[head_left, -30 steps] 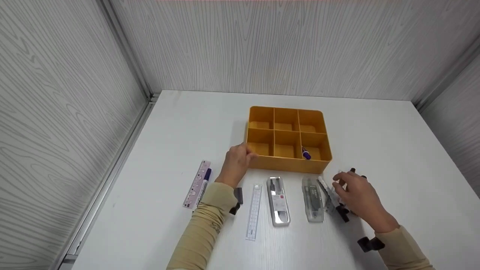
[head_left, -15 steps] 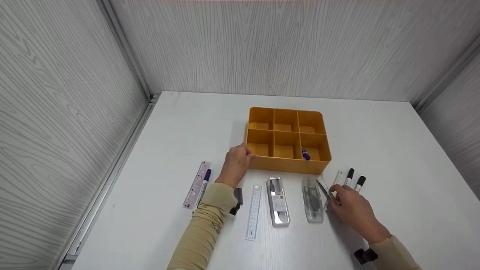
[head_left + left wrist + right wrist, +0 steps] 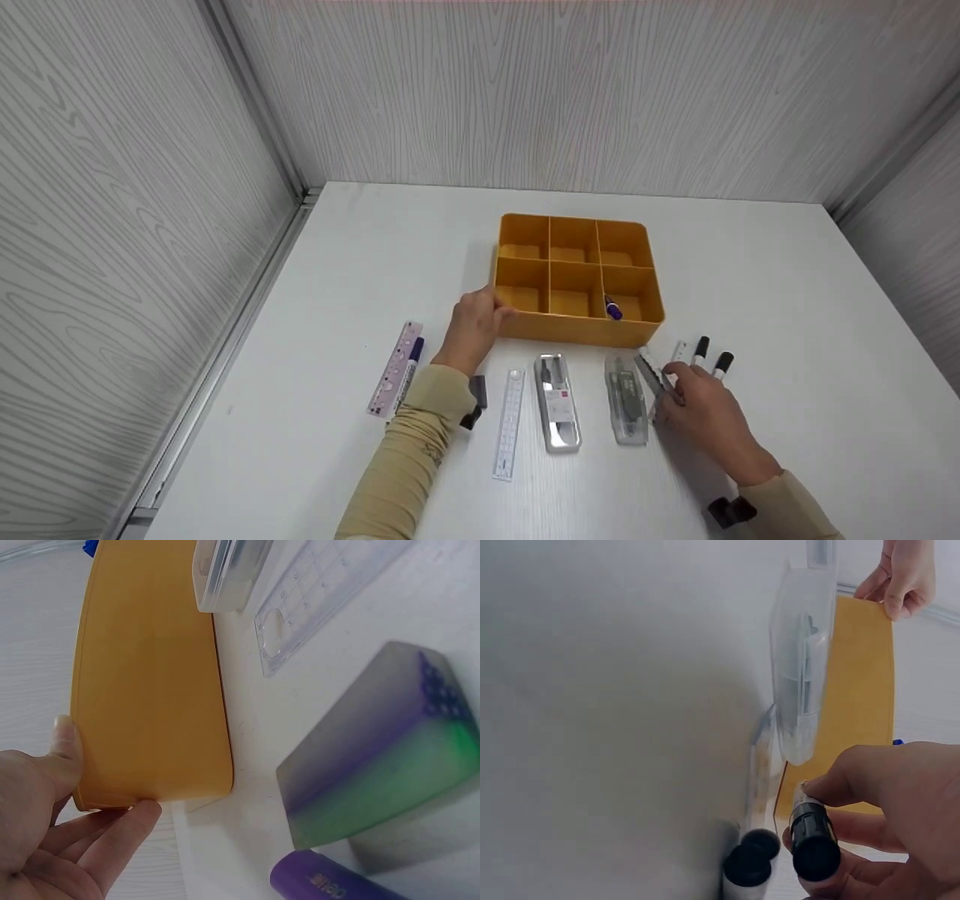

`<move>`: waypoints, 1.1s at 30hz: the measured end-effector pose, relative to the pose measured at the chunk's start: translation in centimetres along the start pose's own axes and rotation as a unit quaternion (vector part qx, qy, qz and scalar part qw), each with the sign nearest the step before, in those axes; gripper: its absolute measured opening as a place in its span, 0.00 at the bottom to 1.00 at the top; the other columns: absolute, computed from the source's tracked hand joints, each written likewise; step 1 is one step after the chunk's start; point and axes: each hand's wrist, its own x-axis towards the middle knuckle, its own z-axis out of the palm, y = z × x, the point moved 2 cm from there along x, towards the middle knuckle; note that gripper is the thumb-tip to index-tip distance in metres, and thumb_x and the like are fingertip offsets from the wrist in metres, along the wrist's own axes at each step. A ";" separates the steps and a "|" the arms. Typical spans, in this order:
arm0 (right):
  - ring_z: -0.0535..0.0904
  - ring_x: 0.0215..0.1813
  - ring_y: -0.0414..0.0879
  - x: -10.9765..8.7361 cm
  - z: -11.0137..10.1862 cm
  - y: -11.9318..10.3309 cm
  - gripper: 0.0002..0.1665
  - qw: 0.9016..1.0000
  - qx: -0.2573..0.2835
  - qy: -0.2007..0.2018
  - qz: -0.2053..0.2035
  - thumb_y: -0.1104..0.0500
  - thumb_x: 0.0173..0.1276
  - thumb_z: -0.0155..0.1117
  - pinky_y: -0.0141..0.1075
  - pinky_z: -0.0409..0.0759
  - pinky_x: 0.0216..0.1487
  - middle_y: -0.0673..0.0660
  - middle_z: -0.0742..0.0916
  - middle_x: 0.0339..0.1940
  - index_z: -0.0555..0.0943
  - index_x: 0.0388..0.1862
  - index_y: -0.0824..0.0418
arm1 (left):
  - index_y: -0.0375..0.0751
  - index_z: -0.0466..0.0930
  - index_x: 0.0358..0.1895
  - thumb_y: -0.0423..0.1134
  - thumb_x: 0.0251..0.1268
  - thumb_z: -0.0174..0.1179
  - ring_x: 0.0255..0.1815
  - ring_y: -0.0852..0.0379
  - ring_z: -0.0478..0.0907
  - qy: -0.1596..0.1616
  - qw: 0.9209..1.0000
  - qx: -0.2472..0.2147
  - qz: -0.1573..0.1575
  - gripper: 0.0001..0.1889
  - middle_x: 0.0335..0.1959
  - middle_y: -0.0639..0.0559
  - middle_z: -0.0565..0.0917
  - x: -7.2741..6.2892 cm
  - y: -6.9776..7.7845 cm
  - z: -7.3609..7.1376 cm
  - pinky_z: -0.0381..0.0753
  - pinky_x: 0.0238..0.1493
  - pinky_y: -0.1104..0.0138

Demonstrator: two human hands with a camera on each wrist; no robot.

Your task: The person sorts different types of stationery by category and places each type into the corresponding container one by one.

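Note:
My left hand [image 3: 474,330] grips the front left corner of a yellow-orange divided box [image 3: 577,328], thumb on the rim in the left wrist view. Over at the right, my right hand [image 3: 709,412] pinches a marker [image 3: 814,836] between thumb and fingers, its black cap facing the right wrist camera. Beside that hand, two more black-capped markers [image 3: 701,349] and a white ruler [image 3: 679,351] are partly covered. A clear case with grey contents [image 3: 625,401] lies just left of the right hand. A purple-capped marker [image 3: 613,307] leans in the box's front right compartment.
In front of the box lie a clear case with silver contents [image 3: 557,405] and a clear ruler [image 3: 508,426]. A pink ruler [image 3: 394,367] and purple-capped marker [image 3: 409,371] lie left of my forearm. The left wrist view shows a blurred grey, purple and green block [image 3: 375,750].
My right hand has come down and slightly left onto the marker beside the clear case and taken hold of it, uncovering the other two markers' caps. The left hand stays at the box corner.

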 end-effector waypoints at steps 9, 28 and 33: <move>0.70 0.25 0.43 -0.5 -1.6 -0.5 0.19 0.998 -0.018 0.050 -0.032 0.67 0.59 0.63 0.32 0.67 0.23 0.54 0.81 0.29 0.79 0.51 0.64 | 0.39 0.79 0.38 0.45 0.67 0.61 0.36 0.56 0.74 0.005 1.000 -0.010 0.011 0.11 0.33 0.49 0.81 -0.1 0.0 -0.1 0.79 0.41 0.66; 0.68 0.22 0.40 1.6 -4.9 -1.9 0.18 0.991 0.013 0.108 -0.075 0.68 0.63 0.58 0.30 0.65 0.18 0.55 0.82 0.29 0.79 0.52 0.62 | 0.41 0.77 0.39 0.44 0.68 0.61 0.39 0.55 0.75 -0.006 1.000 -0.003 -0.008 0.10 0.35 0.50 0.80 0.0 -0.1 0.0 0.80 0.45 0.66; 0.71 0.23 0.43 3.3 -5.6 -2.5 0.16 0.993 0.024 0.085 -0.074 0.66 0.67 0.60 0.30 0.69 0.20 0.59 0.85 0.34 0.79 0.53 0.62 | 0.41 0.77 0.38 0.46 0.68 0.60 0.38 0.56 0.75 -0.008 1.000 -0.013 -0.016 0.11 0.34 0.51 0.79 0.1 -0.2 0.1 0.80 0.44 0.67</move>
